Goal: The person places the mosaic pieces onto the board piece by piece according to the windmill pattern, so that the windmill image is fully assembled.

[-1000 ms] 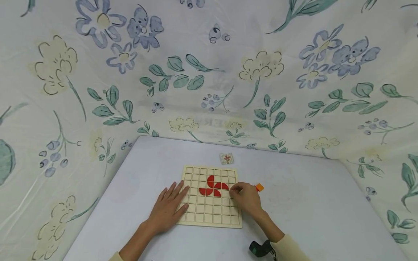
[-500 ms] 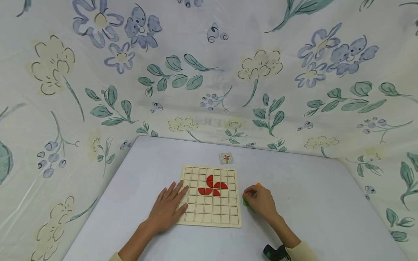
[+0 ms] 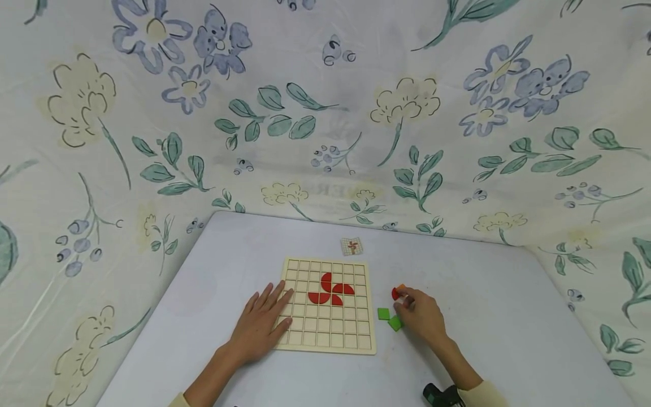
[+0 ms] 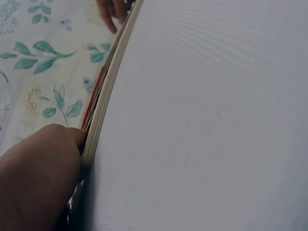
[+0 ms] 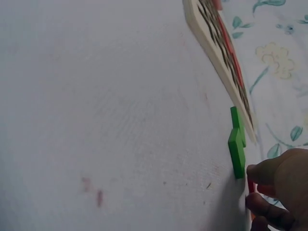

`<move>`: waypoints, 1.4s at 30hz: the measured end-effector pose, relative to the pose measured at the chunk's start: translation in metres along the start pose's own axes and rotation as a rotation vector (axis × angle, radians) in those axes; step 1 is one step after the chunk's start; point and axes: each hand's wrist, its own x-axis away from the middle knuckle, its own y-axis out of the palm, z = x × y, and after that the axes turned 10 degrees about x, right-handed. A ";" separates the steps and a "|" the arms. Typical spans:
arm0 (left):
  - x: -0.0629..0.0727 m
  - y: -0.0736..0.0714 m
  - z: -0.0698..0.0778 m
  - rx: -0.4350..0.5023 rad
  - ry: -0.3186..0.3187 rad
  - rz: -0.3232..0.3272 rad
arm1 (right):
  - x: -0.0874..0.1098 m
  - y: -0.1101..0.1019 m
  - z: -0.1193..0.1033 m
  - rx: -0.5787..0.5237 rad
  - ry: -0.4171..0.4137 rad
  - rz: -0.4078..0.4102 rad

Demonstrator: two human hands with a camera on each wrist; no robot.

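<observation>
My left hand (image 3: pixel 261 322) lies flat with spread fingers over the left edge of a pale wooden grid board (image 3: pixel 347 342). Red quarter-round pieces (image 3: pixel 319 298) form a pinwheel in the board's cells. To the right of the board, my right hand (image 3: pixel 422 316) reaches over the table with bent fingers, thumb and index finger apart. Its index fingertip is right at a red piece (image 3: pixel 394 293) and an orange piece (image 3: pixel 401 287), both partly covered. Two green square tiles (image 3: pixel 383 314) lie beside the thumb; the right wrist view shows the green tiles (image 5: pixel 237 151) near the board's corner.
A small card (image 3: pixel 352 246) with a printed grid and red pinwheel lies behind the board. The white table (image 3: pixel 483 316) meets a floral cloth backdrop (image 3: pixel 325 113) at its far edge. A black wrist device (image 3: pixel 441 394) sits by the right sleeve.
My right hand has moved from the board's right edge out to the right, past the green tiles, to the red and orange pieces. The left hand stays put.
</observation>
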 end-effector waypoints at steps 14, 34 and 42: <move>0.000 0.002 0.001 0.010 -0.004 -0.009 | -0.010 0.006 -0.002 0.148 -0.047 0.012; 0.001 -0.001 0.000 0.021 0.006 0.007 | -0.008 0.004 -0.001 -0.040 -0.072 -0.058; 0.000 0.001 0.000 0.019 -0.007 -0.002 | -0.009 0.005 -0.008 -0.002 -0.114 -0.044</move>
